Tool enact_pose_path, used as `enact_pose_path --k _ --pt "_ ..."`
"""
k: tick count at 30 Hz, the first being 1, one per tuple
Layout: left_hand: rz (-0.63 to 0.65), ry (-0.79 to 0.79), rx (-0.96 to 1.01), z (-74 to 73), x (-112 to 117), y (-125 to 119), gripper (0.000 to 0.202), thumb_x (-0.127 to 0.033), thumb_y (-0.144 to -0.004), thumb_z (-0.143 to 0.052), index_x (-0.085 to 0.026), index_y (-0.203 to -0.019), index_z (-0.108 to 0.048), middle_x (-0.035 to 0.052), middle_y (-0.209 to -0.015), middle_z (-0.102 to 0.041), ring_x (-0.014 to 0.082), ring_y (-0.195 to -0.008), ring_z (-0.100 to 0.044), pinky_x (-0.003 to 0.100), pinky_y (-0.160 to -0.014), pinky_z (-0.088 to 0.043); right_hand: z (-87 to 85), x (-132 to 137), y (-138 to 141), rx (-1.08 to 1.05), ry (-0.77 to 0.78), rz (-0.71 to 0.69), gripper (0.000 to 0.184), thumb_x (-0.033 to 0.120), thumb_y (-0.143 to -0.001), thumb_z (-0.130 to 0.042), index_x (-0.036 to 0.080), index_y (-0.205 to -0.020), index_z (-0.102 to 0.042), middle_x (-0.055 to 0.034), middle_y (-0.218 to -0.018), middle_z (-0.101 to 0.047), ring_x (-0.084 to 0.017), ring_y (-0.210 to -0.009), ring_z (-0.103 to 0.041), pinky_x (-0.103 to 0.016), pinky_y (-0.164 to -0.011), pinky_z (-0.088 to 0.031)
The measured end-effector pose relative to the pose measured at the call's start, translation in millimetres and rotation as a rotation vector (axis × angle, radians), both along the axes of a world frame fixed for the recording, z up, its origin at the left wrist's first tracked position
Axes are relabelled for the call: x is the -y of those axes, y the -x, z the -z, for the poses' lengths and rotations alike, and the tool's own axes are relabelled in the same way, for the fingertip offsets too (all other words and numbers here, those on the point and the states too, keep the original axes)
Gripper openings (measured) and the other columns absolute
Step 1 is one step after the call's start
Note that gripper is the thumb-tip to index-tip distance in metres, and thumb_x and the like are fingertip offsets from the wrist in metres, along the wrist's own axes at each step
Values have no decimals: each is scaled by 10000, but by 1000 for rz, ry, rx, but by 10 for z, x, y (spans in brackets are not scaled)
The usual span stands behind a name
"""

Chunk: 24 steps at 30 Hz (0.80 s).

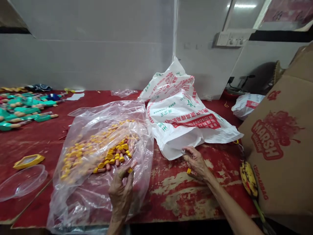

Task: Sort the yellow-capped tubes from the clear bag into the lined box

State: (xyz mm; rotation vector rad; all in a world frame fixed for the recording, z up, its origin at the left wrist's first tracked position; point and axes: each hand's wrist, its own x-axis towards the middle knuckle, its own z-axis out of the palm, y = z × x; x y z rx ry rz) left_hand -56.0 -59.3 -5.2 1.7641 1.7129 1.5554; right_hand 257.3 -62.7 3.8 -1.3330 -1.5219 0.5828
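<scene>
My left hand (121, 192) pinches a small reddish-brown tube with a yellow cap (130, 169) between thumb and fingertips, above a clear plastic bag (85, 195). Many similar yellow-capped pieces (117, 156) lie in and at the mouth of that bag. My right hand (198, 164) is curled at the open lower edge of a white printed sack (186, 124). A yellow cap (188, 171) shows by its lower fingers and appears tucked in them. Thumb and forefinger close near the sack's rim; whether they grip it is unclear.
Teal, doll-like pieces (29, 109) are heaped at the far left. Nearer lie a yellow boat-shaped part (28, 161) and a clear plastic lid (23, 182). At right stands a cardboard box (288, 147) with a yellow object (248, 179) beside it. The red tabletop (181, 195) is worn.
</scene>
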Motion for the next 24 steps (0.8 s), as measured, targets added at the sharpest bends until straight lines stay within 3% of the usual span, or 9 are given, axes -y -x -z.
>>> enact_pose_path --k 4,8,13,18,21,24 --pt "283 74 185 -192 283 -367 228 -389 -805 -611 -202 -917 -677 62 -984 -653 210 -949 -605 324 -851 -484 -46 450 213 -4 60 -142 312 321 -874 -527 215 -1144 -643 -51 -969 -637 -162 -880 -592 -283 -795 -478" --pt "508 324 457 -141 541 -723 275 -383 -759 -673 -182 -948 -679 67 -933 -650 199 -887 -616 294 -794 -510 -10 771 359 46 130 -196 286 340 -884 -537 239 -1124 -654 -51 -995 -662 -177 -905 -596 -309 -840 -471" --pt "508 505 698 -40 697 -859 338 -395 -701 -741 -172 -943 -664 50 -877 -656 169 -799 -612 247 -703 -501 99 966 328 -180 181 1 306 411 -863 -555 244 -1094 -668 -60 -1093 -666 -224 -1056 -580 -405 -998 -408" --pt "454 613 809 -25 757 -908 378 -419 -631 -786 -163 -889 -681 52 -893 -674 177 -802 -621 266 -730 -509 218 1041 340 -668 149 214 460 451 -826 -605 233 -1225 -537 -83 -1071 -645 -193 -886 -633 -315 -744 -533" --pt "452 631 867 -5 801 -968 399 -398 -621 -798 -171 -924 -672 47 -926 -671 170 -814 -620 266 -743 -509 278 1097 426 -759 115 250 499 428 -768 -674 237 -1203 -522 -81 -1083 -625 -200 -920 -627 -329 -774 -536" --pt "461 636 909 25 847 -1038 411 -389 -609 -814 -172 -922 -659 35 -898 -658 154 -796 -614 256 -738 -507 308 1169 529 -738 159 219 361 391 -761 -694 224 -1058 -573 -56 -1005 -638 -187 -901 -624 -338 -834 -521"
